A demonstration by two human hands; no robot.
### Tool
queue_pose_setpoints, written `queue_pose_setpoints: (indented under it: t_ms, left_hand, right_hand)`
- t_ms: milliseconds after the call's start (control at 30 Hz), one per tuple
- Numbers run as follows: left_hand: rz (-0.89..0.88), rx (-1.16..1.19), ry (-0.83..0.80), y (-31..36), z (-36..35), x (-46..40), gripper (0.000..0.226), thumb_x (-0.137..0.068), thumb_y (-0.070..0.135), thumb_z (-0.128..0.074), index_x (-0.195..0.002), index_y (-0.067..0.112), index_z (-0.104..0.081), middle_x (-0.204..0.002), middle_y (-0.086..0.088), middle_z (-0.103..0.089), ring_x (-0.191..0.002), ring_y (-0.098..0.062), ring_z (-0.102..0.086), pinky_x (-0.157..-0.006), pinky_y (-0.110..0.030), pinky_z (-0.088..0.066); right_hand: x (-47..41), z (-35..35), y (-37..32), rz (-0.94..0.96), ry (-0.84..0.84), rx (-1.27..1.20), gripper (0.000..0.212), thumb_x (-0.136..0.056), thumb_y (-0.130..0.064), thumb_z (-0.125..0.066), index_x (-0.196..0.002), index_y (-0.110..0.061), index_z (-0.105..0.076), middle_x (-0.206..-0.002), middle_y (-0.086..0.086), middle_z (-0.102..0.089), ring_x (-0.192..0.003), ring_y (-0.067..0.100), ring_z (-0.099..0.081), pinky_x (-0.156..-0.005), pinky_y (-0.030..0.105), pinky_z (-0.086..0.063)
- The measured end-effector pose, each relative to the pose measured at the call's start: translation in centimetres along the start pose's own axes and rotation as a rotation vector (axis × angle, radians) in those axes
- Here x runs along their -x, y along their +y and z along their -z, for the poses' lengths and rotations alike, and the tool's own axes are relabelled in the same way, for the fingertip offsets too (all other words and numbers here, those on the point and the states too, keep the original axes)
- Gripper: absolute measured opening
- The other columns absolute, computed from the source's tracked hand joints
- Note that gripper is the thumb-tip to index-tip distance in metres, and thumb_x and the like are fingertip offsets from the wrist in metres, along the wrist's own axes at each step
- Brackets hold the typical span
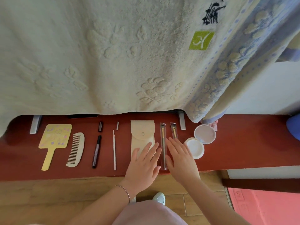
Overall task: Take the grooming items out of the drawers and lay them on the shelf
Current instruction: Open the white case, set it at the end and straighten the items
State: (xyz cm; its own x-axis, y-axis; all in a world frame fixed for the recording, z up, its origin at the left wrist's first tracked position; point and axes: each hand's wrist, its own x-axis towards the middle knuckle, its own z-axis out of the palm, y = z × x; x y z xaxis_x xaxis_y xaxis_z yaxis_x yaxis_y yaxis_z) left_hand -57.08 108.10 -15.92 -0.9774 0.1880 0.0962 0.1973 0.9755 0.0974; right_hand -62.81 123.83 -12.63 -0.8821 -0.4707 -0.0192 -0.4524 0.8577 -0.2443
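Observation:
Grooming items lie in a row on the red shelf [243,146]: a yellow hand mirror [54,140], a cream comb [76,150], a dark pen-like liner [96,151] with its cap [100,126] apart, a thin white stick [114,151], a beige pouch [142,132], a long brush in a clear sleeve [163,143], a shorter brush [173,129] and an open white compact [200,140]. My left hand [144,166] lies flat with straight fingers over the pouch's lower part. My right hand [181,158] lies flat, fingers straight, between the long brush and the compact, covering the shorter brush's handle.
Pale towels [113,54] hang over the shelf's back and hide what is behind. Two grey metal brackets [35,124] stand at the rear. Below are a wooden floor [48,197], a pink mat [267,207] and my shoe [159,198].

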Motion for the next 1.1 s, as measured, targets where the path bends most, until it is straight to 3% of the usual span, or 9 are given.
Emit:
queue_pose_setpoints:
  t_ms: [67, 200, 367, 500, 600, 667, 867, 1000, 1100]
  left_hand:
    - [0.068, 0.002, -0.027, -1.4, 0.0, 0.9, 0.058, -0.085, 0.050, -0.042, -0.136, 0.022, -0.046, -0.146, -0.007, -0.040, -0.134, -0.027, -0.031, -0.098, -0.050, -0.040]
    - [0.109, 0.040, -0.071, -3.0, -0.4, 2.2, 0.061, -0.084, 0.053, -0.042, -0.138, 0.027, -0.039, -0.146, -0.007, -0.039, -0.129, -0.025, -0.044, -0.096, -0.046, -0.044]
    - [0.105, 0.077, -0.074, -3.4, -0.5, 2.1, 0.065, -0.081, 0.053, -0.051, -0.139, 0.028, -0.038, -0.148, -0.004, -0.037, -0.130, -0.022, -0.043, -0.096, -0.046, -0.045]
    - [0.092, 0.101, -0.069, -3.7, -0.4, 2.2, 0.062, -0.083, 0.054, -0.045, -0.140, 0.029, -0.037, -0.150, -0.003, -0.034, -0.132, -0.020, -0.041, -0.097, -0.044, -0.043]
    - [0.110, 0.090, -0.072, -4.1, -0.2, 2.5, 0.062, -0.085, 0.055, -0.034, -0.142, 0.029, -0.034, -0.149, -0.004, -0.034, -0.132, -0.021, -0.041, -0.099, -0.042, -0.040]
    - [0.150, 0.088, -0.065, -4.5, 0.3, 2.9, 0.062, -0.086, 0.055, -0.032, -0.142, 0.029, -0.034, -0.148, -0.006, -0.037, -0.131, -0.023, -0.041, -0.100, -0.042, -0.039]
    - [0.283, 0.095, -0.005, -6.0, 1.5, 4.9, 0.053, -0.090, 0.042, -0.034, -0.135, 0.017, -0.047, -0.146, -0.006, -0.040, -0.128, -0.021, -0.045, -0.096, -0.038, -0.044]
    - [0.386, 0.087, -0.032, -7.6, 1.0, 6.7, 0.053, -0.091, 0.033, -0.028, -0.136, 0.012, -0.045, -0.145, -0.010, -0.040, -0.128, -0.022, -0.045, -0.096, -0.038, -0.045]
    - [0.370, 0.093, -0.050, -8.2, 0.6, 7.4, 0.051, -0.091, 0.031, -0.029, -0.135, 0.012, -0.048, -0.144, -0.006, -0.042, -0.128, -0.018, -0.046, -0.096, -0.038, -0.045]
  right_hand:
    - [-1.0, -0.6, -1.2, 0.058, -0.062, 0.116, 0.048, -0.095, -0.035, -0.032, -0.141, -0.022, -0.038, -0.145, -0.002, -0.041, -0.138, 0.017, -0.031, -0.111, 0.041, -0.015]
    - [-2.3, -1.9, -1.2, 0.077, -0.201, 0.208, 0.055, -0.098, -0.034, -0.034, -0.148, -0.019, -0.017, -0.155, 0.000, -0.014, -0.144, 0.018, -0.007, -0.111, 0.042, 0.007]
    - [-2.1, -1.9, -0.5, 0.098, -0.243, 0.262, 0.054, -0.087, -0.029, -0.058, -0.137, -0.012, -0.044, -0.144, 0.005, -0.042, -0.134, 0.020, -0.037, -0.108, 0.042, -0.019]
    - [-2.3, -1.7, -0.2, 0.115, -0.237, 0.188, 0.056, -0.097, -0.031, -0.036, -0.147, -0.016, -0.017, -0.156, 0.001, -0.014, -0.144, 0.017, -0.010, -0.112, 0.035, 0.000]
    - [-2.9, -0.6, -1.0, 0.083, -0.190, 0.100, 0.056, -0.099, -0.034, -0.030, -0.149, -0.020, -0.011, -0.157, -0.003, -0.007, -0.144, 0.013, -0.004, -0.115, 0.032, 0.002]
    - [-3.5, -0.1, -2.2, 0.082, -0.133, 0.012, 0.053, -0.098, -0.031, -0.034, -0.147, -0.021, -0.020, -0.156, -0.003, -0.016, -0.144, 0.014, -0.013, -0.115, 0.031, -0.003]
    - [-8.7, -1.0, -8.1, 0.359, -0.012, -0.017, 0.039, -0.091, -0.027, -0.039, -0.125, -0.021, -0.058, -0.133, 0.002, -0.056, -0.128, 0.023, -0.047, -0.108, 0.041, -0.024]
    - [-13.2, -2.4, -11.0, 0.460, 0.010, 0.064, 0.033, -0.078, -0.017, -0.070, -0.110, -0.022, -0.068, -0.117, 0.004, -0.067, -0.114, 0.026, -0.059, -0.101, 0.047, -0.039]
    - [-15.4, -3.1, -12.0, 0.472, -0.020, 0.095, 0.032, -0.068, -0.018, -0.079, -0.099, -0.025, -0.073, -0.106, 0.005, -0.071, -0.101, 0.025, -0.066, -0.092, 0.044, -0.048]
